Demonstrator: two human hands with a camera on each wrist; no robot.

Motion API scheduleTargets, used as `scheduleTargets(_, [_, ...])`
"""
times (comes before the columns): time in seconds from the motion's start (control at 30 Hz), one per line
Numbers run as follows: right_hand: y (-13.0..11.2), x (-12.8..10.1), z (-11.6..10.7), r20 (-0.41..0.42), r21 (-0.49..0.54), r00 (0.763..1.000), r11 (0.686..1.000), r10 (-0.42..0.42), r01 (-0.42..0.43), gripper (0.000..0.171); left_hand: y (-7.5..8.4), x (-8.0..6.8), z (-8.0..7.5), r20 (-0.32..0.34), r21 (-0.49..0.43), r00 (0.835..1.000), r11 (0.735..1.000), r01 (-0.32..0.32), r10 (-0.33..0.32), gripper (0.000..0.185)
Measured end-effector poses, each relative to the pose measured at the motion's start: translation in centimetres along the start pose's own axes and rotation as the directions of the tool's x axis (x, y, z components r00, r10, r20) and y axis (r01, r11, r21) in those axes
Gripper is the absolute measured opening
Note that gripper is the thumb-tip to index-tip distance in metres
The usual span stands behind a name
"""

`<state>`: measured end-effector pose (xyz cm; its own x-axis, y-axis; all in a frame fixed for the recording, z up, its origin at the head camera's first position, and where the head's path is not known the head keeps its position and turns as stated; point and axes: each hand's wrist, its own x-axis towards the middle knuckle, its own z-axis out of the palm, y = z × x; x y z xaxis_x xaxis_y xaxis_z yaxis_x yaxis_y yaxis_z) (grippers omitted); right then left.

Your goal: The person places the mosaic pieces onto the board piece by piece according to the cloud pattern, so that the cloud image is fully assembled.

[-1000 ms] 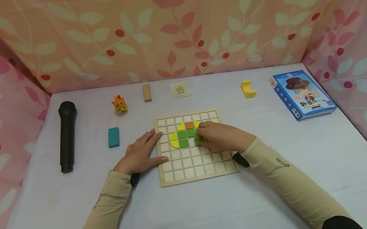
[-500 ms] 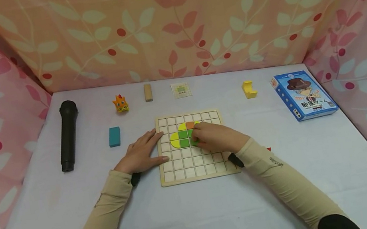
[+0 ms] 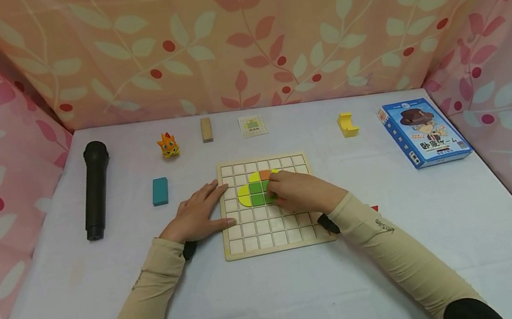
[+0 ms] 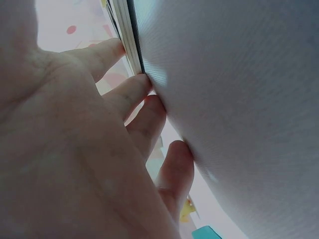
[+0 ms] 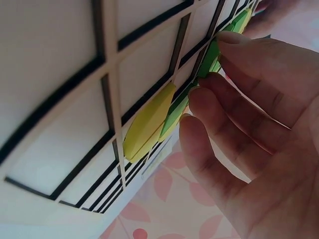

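A wooden grid board (image 3: 250, 244) lies on the white cloth. My left hand (image 3: 194, 214) rests by its left edge, fingers spread and fairly straight, fingertips touching the frame. At the pattern's right side, my right hand (image 3: 306, 190) bends over the grid. The right wrist view has its thumb and fingers pinching a green square tile (image 5: 209, 59) at a cell. Several tiles sit in the grid: green squares (image 3: 257, 199), an orange square (image 3: 264, 174), and rounded yellow pieces (image 3: 244, 196). My right hand hides part of the pattern.
Behind the board are a small pattern card (image 3: 252, 125), a wooden block (image 3: 206, 130), an orange toy figure (image 3: 168, 145) and a yellow block (image 3: 347, 125). A black microphone (image 3: 96, 190) and teal block (image 3: 159, 191) lie left; a blue box (image 3: 424, 132) lies right. A red piece (image 3: 375, 208) peeks past the right sleeve.
My right hand has shifted slightly left and down, bringing the green tile from a tilted position to the cell beside the other green squares. My left hand keeps its place on the board's edge.
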<state>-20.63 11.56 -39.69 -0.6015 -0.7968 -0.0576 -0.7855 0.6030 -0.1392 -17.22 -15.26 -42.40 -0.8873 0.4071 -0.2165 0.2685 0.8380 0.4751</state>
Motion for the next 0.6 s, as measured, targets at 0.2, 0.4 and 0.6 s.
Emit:
scheduleTargets(0.2, [0.4, -0.8, -0.5, 0.004, 0.024, 1.000, 1.000, 0.016, -0.016, 0.012, 0.2, 0.0, 0.0, 0.008, -0.001, 1.000, 1.000, 0.003, -0.003, 0.085])
scheduleTargets(0.4, [1.5, -3.9, -1.8, 0.039, 0.092, 0.986, 0.982, 0.163, -0.166, 0.019, 0.3, 0.0, 0.1, 0.011, 0.004, 1.000, 1.000, 0.004, -0.004, 0.085])
scheduleTargets(0.6, [2.6, -7.8, -2.5, 0.145, 0.135, 0.939, 0.934, 0.311, -0.330, 0.025, 0.0, 0.1, 0.1, 0.005, 0.003, 1.000, 1.000, 0.007, -0.007, 0.085])
